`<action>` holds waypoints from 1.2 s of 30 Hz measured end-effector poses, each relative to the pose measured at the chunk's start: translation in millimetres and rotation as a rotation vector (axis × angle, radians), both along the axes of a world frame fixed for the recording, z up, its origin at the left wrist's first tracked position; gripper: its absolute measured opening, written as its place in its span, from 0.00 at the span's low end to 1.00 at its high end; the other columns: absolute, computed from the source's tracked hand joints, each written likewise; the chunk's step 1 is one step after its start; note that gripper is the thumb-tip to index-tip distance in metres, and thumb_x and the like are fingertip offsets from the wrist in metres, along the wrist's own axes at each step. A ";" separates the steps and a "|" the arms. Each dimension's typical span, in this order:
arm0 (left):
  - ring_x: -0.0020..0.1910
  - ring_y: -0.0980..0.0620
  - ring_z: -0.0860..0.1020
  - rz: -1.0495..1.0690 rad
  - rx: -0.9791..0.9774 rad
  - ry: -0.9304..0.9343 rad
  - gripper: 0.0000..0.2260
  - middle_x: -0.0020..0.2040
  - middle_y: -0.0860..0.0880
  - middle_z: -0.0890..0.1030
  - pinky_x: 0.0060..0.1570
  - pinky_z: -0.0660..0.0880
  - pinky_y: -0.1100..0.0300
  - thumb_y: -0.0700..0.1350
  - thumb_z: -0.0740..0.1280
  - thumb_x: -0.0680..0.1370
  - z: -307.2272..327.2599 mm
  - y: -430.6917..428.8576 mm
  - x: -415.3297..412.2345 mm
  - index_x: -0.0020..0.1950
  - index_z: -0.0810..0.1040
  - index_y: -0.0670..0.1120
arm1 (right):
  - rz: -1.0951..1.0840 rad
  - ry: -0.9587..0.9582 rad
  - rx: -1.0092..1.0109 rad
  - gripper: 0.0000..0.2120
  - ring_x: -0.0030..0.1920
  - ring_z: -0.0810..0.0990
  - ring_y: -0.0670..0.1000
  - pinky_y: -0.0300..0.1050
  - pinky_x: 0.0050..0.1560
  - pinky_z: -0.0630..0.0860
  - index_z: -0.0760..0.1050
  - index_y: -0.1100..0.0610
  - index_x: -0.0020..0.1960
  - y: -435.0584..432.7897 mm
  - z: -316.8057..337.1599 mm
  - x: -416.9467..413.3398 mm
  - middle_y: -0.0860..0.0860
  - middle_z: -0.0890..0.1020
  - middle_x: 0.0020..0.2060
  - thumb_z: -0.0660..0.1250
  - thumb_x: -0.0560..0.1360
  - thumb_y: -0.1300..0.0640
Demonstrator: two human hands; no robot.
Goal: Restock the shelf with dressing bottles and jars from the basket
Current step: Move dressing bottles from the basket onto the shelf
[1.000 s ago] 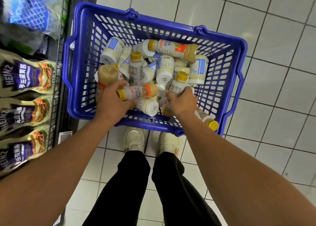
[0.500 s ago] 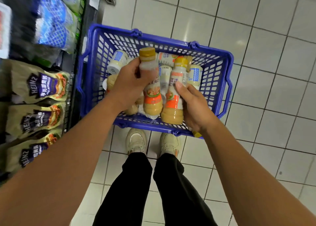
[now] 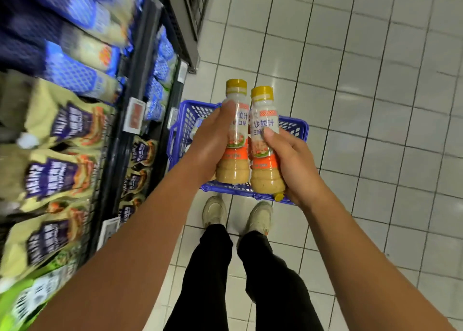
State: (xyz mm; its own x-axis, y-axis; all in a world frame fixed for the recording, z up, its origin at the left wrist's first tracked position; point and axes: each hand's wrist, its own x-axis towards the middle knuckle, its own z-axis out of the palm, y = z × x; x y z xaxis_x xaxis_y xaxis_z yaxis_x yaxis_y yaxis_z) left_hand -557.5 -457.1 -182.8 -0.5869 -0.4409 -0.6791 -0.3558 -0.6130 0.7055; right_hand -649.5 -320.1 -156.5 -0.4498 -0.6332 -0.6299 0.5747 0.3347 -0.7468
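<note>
Bottles first: two clear plastic dressing bottles with yellow screw caps, orange-and-white labels and tan sauce in their lower halves stand upright side by side, one in each of my hands, raised above the basket. My left hand [image 3: 213, 142] is wrapped round the left bottle [image 3: 234, 140], thumb laid up its front towards the neck, the other fingers hidden behind it. My right hand [image 3: 290, 162] is wrapped round the right bottle [image 3: 265, 142], thumb pressed across the middle of the label, palm cupping the wide base. The two bottles sit just beside each other, touching or nearly so; I cannot tell which.

Beneath them is the blue plastic lattice shopping basket [image 3: 180, 130], resting on the floor and mostly covered by my hands and forearms. One yellow cap [image 3: 278, 196] pokes out at its near rim, under my right hand; a pale lid [image 3: 198, 125] shows through the gap by my left wrist.

To my left runs the dark wire shelf [image 3: 140, 85], stacked with cream and purple sauce pouches [image 3: 57, 172] lower down and blurred blue-and-white packs [image 3: 75, 72] higher up, with price tags [image 3: 135, 115] clipped to the shelf edges. My pale shoes [image 3: 214, 211] and black trousers [image 3: 208, 275] stand on the light grey tiled floor [image 3: 375, 105], just behind the basket.
</note>
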 end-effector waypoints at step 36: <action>0.37 0.46 0.84 1.350 -0.347 0.251 0.17 0.44 0.42 0.86 0.34 0.80 0.53 0.57 0.63 0.80 353.0 207.4 288.5 0.53 0.82 0.45 | 1.107 -0.041 -0.542 0.12 0.40 0.82 0.53 0.50 0.42 0.80 0.82 0.55 0.53 27.1 321.9 231.5 0.56 0.85 0.42 0.69 0.71 0.54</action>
